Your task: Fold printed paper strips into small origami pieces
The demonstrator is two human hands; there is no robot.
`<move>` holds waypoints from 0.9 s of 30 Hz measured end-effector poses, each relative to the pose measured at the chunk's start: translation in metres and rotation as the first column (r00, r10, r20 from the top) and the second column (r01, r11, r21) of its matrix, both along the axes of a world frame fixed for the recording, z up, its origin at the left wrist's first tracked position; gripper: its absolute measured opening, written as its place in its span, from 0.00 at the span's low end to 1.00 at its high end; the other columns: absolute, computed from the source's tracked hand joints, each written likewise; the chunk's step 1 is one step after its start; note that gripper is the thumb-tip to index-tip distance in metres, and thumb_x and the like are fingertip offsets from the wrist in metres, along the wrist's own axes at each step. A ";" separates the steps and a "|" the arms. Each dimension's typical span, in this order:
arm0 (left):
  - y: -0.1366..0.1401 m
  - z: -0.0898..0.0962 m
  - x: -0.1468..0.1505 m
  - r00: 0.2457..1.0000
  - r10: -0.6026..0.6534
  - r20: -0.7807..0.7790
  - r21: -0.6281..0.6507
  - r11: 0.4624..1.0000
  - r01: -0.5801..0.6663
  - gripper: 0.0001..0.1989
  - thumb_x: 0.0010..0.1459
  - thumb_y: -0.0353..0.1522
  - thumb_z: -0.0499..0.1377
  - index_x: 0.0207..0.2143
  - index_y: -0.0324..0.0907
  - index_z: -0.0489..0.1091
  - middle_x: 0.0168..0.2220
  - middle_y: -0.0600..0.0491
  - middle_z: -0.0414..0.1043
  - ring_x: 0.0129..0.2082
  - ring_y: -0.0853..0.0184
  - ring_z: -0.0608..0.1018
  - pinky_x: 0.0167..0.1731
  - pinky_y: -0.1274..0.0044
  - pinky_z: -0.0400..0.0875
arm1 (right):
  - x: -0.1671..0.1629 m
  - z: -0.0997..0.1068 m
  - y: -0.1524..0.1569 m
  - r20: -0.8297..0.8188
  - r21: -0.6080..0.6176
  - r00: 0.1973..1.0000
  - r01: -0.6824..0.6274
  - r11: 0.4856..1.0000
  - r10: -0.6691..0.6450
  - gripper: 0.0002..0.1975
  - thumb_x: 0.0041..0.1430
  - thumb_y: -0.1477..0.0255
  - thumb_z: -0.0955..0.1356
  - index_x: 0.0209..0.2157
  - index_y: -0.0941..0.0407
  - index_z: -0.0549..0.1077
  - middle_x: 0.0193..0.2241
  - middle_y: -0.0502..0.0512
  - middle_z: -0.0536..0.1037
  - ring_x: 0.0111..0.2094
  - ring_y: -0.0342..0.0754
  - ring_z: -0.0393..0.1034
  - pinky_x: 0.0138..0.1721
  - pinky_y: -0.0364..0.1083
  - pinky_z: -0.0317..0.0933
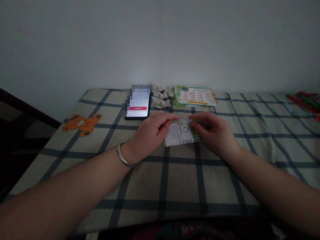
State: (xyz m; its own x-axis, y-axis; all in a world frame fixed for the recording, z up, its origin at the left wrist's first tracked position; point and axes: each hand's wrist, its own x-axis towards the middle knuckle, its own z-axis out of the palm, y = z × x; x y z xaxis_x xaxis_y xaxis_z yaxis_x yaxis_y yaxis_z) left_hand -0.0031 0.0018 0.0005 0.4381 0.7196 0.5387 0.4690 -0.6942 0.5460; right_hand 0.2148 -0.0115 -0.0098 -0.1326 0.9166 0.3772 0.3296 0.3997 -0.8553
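Note:
A printed paper leaflet (178, 135), white and green with small text, is between my two hands just above or on the checked cloth. My left hand (156, 128), with a silver bangle at the wrist, pinches its left upper edge between thumb and fingers. At the right upper edge, the thumb and fingers of my right hand (212, 130) grip the same sheet. Its top edge appears bent or folded over, partly hidden by my fingers.
Beyond my hands lie a lit phone (137, 103), several small folded paper pieces (161, 96) and a stack of printed leaflets (196, 96). An orange teddy bear cutout (81, 124) is on the left. Red and green items (306, 103) sit at the far right. A wall (160, 43) borders the table.

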 end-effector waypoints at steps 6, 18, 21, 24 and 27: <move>0.001 0.001 -0.001 1.000 0.001 -0.007 0.004 1.000 -0.001 0.14 0.64 0.25 0.50 0.46 0.41 0.72 0.43 0.51 0.75 0.44 0.68 0.75 0.47 0.74 0.71 | 0.002 -0.001 0.000 0.083 0.039 0.996 0.016 0.999 -0.019 0.11 0.58 0.71 0.70 0.44 0.51 0.78 0.33 0.51 0.81 0.28 0.43 0.73 0.27 0.44 0.68; 0.001 -0.001 0.001 0.998 -0.025 0.065 -0.150 0.988 0.035 0.09 0.63 0.30 0.56 0.44 0.42 0.73 0.41 0.53 0.76 0.41 0.68 0.77 0.43 0.74 0.73 | 0.001 0.002 0.000 -0.040 -0.036 0.996 0.075 0.997 -0.077 0.05 0.56 0.69 0.71 0.35 0.54 0.76 0.28 0.51 0.79 0.27 0.44 0.72 0.23 0.43 0.65; -0.001 0.001 0.003 0.996 0.003 0.093 -0.157 0.988 0.012 0.09 0.62 0.28 0.55 0.42 0.41 0.74 0.40 0.53 0.76 0.40 0.68 0.76 0.43 0.74 0.72 | 0.002 0.002 0.000 -0.006 -0.036 0.998 0.064 0.997 -0.064 0.05 0.58 0.68 0.70 0.35 0.53 0.76 0.26 0.51 0.78 0.25 0.43 0.71 0.22 0.43 0.63; -0.001 0.003 0.003 0.993 0.048 0.104 -0.110 0.993 -0.037 0.10 0.62 0.26 0.54 0.42 0.41 0.74 0.37 0.53 0.74 0.39 0.68 0.75 0.42 0.75 0.72 | 0.002 0.001 -0.001 0.009 -0.084 1.000 -0.002 0.997 0.003 0.11 0.55 0.65 0.72 0.39 0.53 0.75 0.23 0.49 0.75 0.22 0.43 0.68 0.20 0.43 0.61; -0.001 0.004 0.002 0.992 0.075 0.099 -0.069 0.995 -0.068 0.11 0.63 0.26 0.53 0.42 0.40 0.74 0.36 0.53 0.73 0.38 0.68 0.74 0.41 0.75 0.71 | 0.001 0.001 -0.001 0.000 -0.112 0.998 -0.059 0.992 0.059 0.17 0.53 0.64 0.74 0.44 0.52 0.73 0.22 0.46 0.73 0.21 0.42 0.67 0.20 0.42 0.59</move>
